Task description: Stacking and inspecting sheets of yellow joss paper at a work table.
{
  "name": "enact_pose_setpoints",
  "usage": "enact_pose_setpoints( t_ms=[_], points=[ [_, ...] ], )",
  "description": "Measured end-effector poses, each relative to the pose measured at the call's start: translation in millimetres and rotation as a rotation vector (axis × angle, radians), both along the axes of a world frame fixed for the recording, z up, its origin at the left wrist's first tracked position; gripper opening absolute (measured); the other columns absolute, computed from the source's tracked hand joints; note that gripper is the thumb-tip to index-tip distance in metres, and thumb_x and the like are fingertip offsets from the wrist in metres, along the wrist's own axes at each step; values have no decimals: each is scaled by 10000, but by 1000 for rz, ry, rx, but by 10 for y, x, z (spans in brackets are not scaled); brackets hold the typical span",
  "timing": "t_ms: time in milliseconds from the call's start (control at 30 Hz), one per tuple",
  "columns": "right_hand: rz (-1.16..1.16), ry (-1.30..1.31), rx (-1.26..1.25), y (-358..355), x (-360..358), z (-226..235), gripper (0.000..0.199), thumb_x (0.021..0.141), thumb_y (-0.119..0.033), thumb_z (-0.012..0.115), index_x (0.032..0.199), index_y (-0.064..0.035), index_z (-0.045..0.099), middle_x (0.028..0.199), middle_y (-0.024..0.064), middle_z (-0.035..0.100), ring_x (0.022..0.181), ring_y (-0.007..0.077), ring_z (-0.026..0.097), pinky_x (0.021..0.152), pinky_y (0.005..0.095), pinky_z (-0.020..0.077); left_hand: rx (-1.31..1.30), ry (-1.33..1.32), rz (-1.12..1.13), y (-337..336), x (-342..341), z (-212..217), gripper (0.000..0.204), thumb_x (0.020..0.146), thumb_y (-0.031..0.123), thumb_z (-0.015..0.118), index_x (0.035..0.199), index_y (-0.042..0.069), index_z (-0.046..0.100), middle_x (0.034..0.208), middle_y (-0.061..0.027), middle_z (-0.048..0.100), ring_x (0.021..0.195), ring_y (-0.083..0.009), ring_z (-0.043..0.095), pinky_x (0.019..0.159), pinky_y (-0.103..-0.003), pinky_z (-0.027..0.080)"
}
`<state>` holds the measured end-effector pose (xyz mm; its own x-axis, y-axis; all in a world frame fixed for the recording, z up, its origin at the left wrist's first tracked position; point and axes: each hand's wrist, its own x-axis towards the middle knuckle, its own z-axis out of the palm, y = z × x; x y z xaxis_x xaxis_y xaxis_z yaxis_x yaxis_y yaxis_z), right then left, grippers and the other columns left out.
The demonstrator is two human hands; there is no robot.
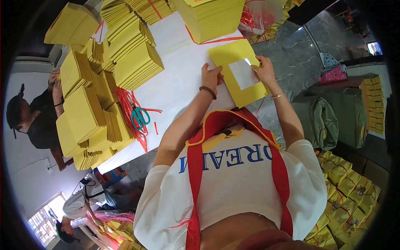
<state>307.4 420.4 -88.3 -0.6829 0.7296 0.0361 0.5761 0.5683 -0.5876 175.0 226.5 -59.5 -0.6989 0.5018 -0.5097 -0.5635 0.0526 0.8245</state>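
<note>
A flat yellow paper envelope [227, 59] with a shiny rectangular window [243, 75] is tilted at the right edge of the white table. My left hand [211, 78], with a beaded bracelet at its wrist, is closed on the envelope's left edge, fingers curled and thumb against the paper. On the opposite edge my right hand [264, 71] pinches the envelope beside the window. Just beyond it stands a tall stack of yellow envelopes [210, 21], with a red strip [218, 40] along its base. Part of each hand's grip is hidden by its fingers.
Piled yellow bundles [83, 112] cover the table's left side. Teal-handled scissors [139, 116] lie on red strips [127, 104]. One person [39, 121] works across the left side, another [81, 204] farther back. Tied yellow bundles [346, 196] and a green sack [324, 123] stand at right.
</note>
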Motion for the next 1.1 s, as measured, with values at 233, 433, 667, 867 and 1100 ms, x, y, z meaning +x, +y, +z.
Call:
enact_pose_setpoints(
  t_ms=[233, 433, 667, 867, 1100],
  points=[
    [-77, 350, -394, 106, 60, -146, 286, 783, -158, 618, 1036, -44, 548, 926, 67, 551, 793, 151, 532, 710, 270, 433, 218, 149, -195, 103, 42, -82, 151, 841, 136, 559, 924, 10, 569, 813, -8, 592, 674, -76, 543, 581, -237, 447],
    [26, 882, -1099, 31, -56, 169, 127, 897, -145, 491, 978, -46, 487, 933, 26, 552, 789, 77, 517, 706, 228, 432, 498, 1, -19, -22, -56, 236, 180, 901, 187, 492, 957, 23, 542, 858, -21, 603, 736, -91, 564, 649, -231, 464],
    [21, 974, -1323, -69, -292, 209, 143, 919, -158, 439, 1025, -63, 458, 966, 27, 547, 866, 96, 530, 768, 259, 446, 578, -16, 106, -144, -164, 386, 242, 928, 233, 437, 976, 16, 533, 911, -49, 604, 787, -111, 583, 700, -253, 485],
    [188, 868, -1391, -27, -341, 122, 143, 915, -151, 442, 1029, -68, 464, 977, 20, 546, 893, 103, 532, 792, 262, 442, 563, -12, 154, -201, -183, 422, 238, 928, 220, 433, 970, 11, 539, 907, -47, 604, 786, -102, 577, 687, -238, 479],
    [148, 813, -1418, -281, -446, 412, 235, 897, -129, 470, 1124, -71, 458, 1017, 13, 545, 920, 98, 525, 813, 260, 432, 513, 106, 146, -143, -128, 423, 246, 925, 209, 442, 1024, 3, 530, 925, -32, 595, 811, -84, 543, 719, -215, 439]
  ],
)
